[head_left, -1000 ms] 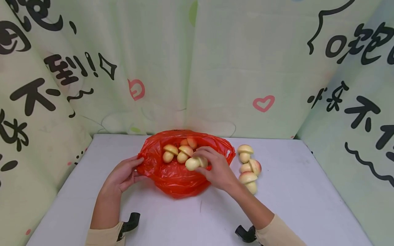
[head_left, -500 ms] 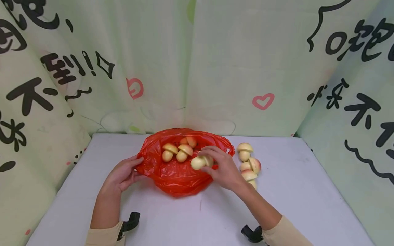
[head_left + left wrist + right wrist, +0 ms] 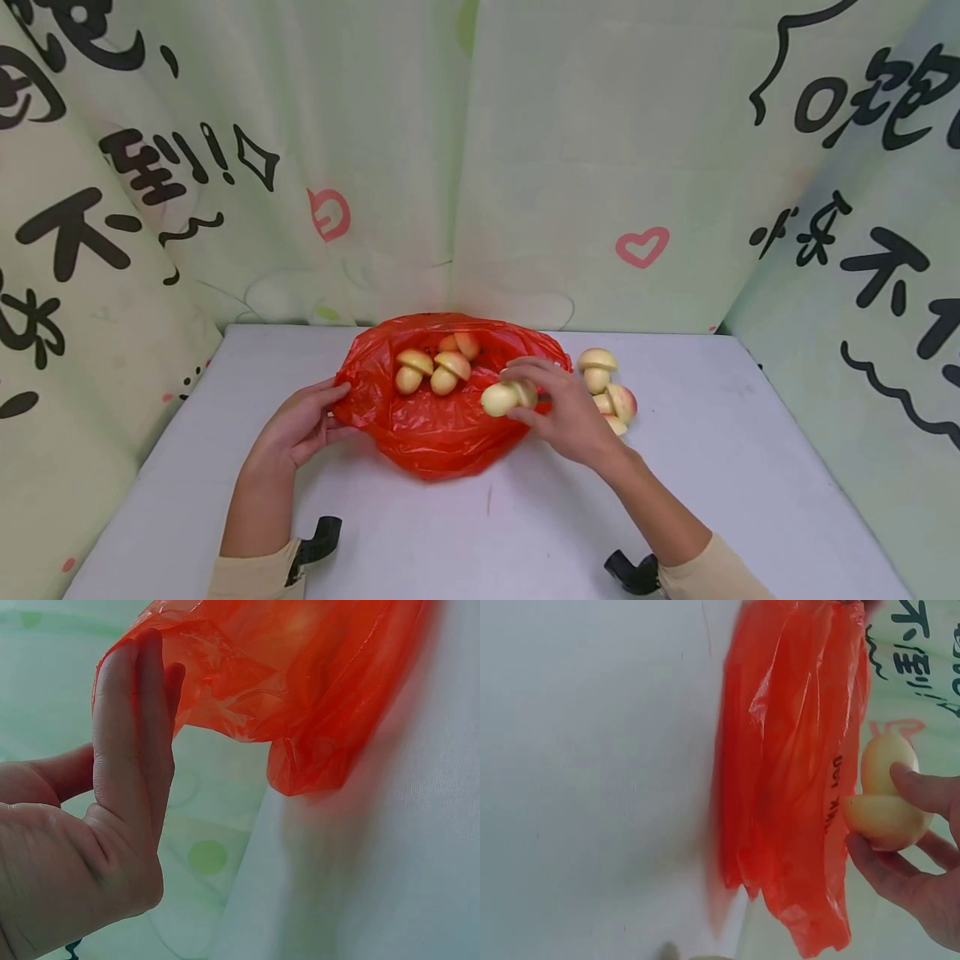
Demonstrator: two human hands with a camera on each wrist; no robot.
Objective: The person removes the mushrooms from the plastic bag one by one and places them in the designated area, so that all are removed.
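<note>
A red plastic bag [image 3: 442,450] lies with its mouth spread, several toy mushrooms [image 3: 444,381] inside it. At its left edge my left hand [image 3: 303,425] pinches the rim between thumb and fingers; in the left wrist view the fingers [image 3: 124,742] stretch along the film. Over the right side of the bag, my right hand [image 3: 566,408] holds a pale mushroom [image 3: 498,399] between thumb and fingers. The right wrist view shows that mushroom [image 3: 889,817] raised beside the bag's rim, its stem and cap both visible.
To the right of the bag stands a row of mushrooms [image 3: 597,371], partly hidden behind my right hand and forearm. The white table [image 3: 420,542] is bordered by a pale printed curtain [image 3: 525,167] at the back and both sides.
My right hand has moved to the right with the mushroom, from the middle of the bag toward its right rim. The left hand stays on the bag's left edge.
</note>
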